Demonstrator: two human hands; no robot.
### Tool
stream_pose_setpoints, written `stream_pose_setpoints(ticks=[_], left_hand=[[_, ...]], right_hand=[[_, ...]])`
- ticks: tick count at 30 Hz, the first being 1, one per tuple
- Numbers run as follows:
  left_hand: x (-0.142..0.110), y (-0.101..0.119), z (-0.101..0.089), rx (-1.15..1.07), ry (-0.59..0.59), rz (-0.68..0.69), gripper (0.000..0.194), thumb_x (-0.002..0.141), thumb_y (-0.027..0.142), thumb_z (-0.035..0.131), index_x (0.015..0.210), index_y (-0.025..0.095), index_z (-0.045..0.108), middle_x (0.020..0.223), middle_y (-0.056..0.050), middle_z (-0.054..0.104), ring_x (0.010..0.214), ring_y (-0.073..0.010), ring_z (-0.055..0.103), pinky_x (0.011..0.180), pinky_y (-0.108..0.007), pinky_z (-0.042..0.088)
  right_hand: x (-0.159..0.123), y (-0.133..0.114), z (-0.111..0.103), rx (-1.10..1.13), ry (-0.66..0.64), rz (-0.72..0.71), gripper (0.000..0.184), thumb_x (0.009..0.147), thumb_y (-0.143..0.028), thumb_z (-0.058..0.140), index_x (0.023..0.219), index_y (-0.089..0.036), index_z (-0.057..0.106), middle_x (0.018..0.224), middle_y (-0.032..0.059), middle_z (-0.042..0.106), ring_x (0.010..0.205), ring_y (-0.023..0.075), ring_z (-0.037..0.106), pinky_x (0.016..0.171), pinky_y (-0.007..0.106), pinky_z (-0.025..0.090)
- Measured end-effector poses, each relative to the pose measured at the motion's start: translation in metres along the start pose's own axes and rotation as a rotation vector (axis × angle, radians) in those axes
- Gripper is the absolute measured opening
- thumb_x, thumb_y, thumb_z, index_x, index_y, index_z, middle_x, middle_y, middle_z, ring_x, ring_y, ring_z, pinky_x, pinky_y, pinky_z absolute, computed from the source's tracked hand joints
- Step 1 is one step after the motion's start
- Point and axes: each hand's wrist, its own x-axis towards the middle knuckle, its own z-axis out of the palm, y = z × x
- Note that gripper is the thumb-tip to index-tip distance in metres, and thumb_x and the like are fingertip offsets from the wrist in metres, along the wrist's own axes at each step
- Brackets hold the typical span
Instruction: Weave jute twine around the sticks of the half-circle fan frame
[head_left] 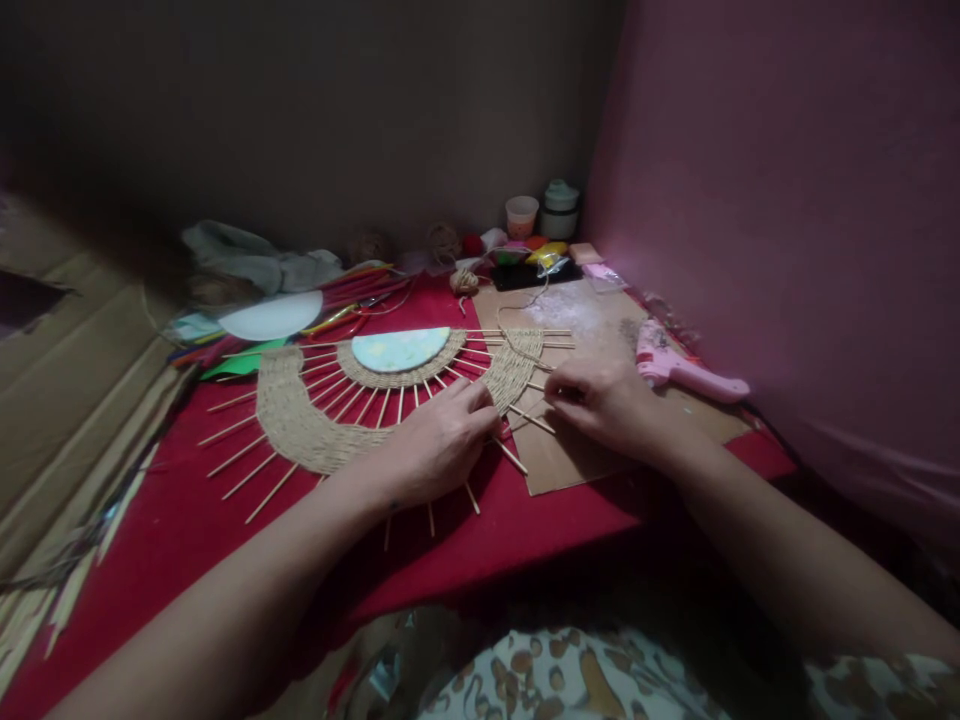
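A half-round woven piece point(300, 425) lies on the red cloth point(187, 530): thin wooden sticks fan out from a pale half disc point(400, 348), with jute cord wound around them in two bands. My left hand point(439, 440) rests on its lower right part, fingers curled down on the weave and sticks. My right hand point(604, 400) sits just right of it, fingers pinched together near a stick end, on what looks like the jute cord point(517, 300). That cord runs back to a small ball point(463, 281).
A brown cardboard sheet point(600, 320) lies under the piece's right side, a pink glue gun point(679, 370) at its right edge. Cups, jars and coloured bits stand at the back by the pink wall. A white disc point(271, 316), sticks and cloth lie at the left rear.
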Motion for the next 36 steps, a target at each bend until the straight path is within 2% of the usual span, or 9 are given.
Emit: stream_pose_setpoints(ticks=[7,13,20,23,26,29,33,36], left_hand=[[-0.001,0.003,-0.007,-0.056,-0.039,-0.064,0.007,0.087,0.018,0.048,0.092,0.017,0.051,0.096,-0.007,0.049,0.087,-0.0179,0.045,0.076,-0.032,0.045],[-0.001,0.0,0.001,-0.064,0.009,-0.082,0.014,0.09,0.011,0.038,0.095,0.015,0.051,0.096,-0.007,0.05,0.089,-0.0174,0.045,0.08,-0.032,0.044],[0.0,-0.001,-0.006,-0.163,-0.014,-0.101,0.014,0.089,0.014,0.044,0.096,0.015,0.056,0.096,-0.007,0.052,0.091,-0.0167,0.048,0.082,-0.032,0.044],[0.005,-0.003,-0.007,-0.159,0.027,-0.121,0.011,0.09,0.019,0.048,0.093,0.014,0.057,0.09,-0.006,0.054,0.086,-0.0159,0.051,0.077,-0.031,0.045],[0.012,-0.004,-0.003,-0.071,0.063,-0.104,0.014,0.09,0.021,0.048,0.089,0.013,0.059,0.085,-0.006,0.055,0.081,-0.0161,0.05,0.073,-0.031,0.044],[0.022,-0.001,0.001,0.049,0.051,-0.035,0.018,0.091,0.019,0.045,0.087,0.013,0.061,0.085,-0.007,0.055,0.08,-0.0165,0.049,0.071,-0.03,0.043],[0.035,0.007,0.003,0.288,0.034,0.088,0.021,0.091,0.016,0.042,0.088,0.015,0.063,0.083,-0.007,0.055,0.078,-0.0182,0.048,0.068,-0.03,0.042],[0.041,0.01,0.005,0.504,0.015,0.229,0.018,0.09,0.014,0.043,0.088,0.012,0.061,0.085,-0.009,0.056,0.08,-0.0216,0.049,0.072,-0.035,0.043]], right_hand=[[0.0,0.001,0.01,0.01,0.025,0.165,0.01,0.081,-0.02,0.056,0.078,-0.019,0.065,0.068,0.0027,0.066,0.061,0.0139,0.057,0.058,0.026,0.038],[0.0,-0.002,0.015,-0.063,0.06,0.193,0.012,0.083,-0.021,0.055,0.082,-0.019,0.067,0.07,0.0035,0.067,0.062,0.015,0.057,0.06,0.026,0.037],[-0.006,-0.003,0.016,-0.076,0.103,0.225,0.013,0.082,-0.021,0.055,0.079,-0.02,0.067,0.067,0.0026,0.067,0.059,0.0136,0.056,0.058,0.025,0.035],[-0.006,-0.002,0.015,-0.061,0.089,0.239,0.013,0.082,-0.021,0.054,0.08,-0.02,0.067,0.072,0.0029,0.069,0.062,0.014,0.057,0.058,0.026,0.035],[-0.004,-0.002,0.015,-0.072,0.07,0.253,0.013,0.082,-0.021,0.054,0.08,-0.02,0.067,0.076,0.0038,0.07,0.066,0.0154,0.059,0.061,0.026,0.036],[-0.002,-0.003,0.015,-0.083,0.057,0.271,0.014,0.083,-0.022,0.054,0.082,-0.021,0.067,0.079,0.0044,0.071,0.069,0.0166,0.06,0.061,0.027,0.036],[-0.003,-0.003,0.016,-0.097,0.06,0.273,0.014,0.084,-0.024,0.054,0.084,-0.021,0.067,0.08,0.0049,0.071,0.069,0.0176,0.061,0.059,0.027,0.036],[-0.003,-0.002,0.017,-0.083,0.059,0.252,0.013,0.083,-0.022,0.054,0.083,-0.021,0.066,0.081,0.0049,0.071,0.071,0.0177,0.062,0.061,0.027,0.037]])
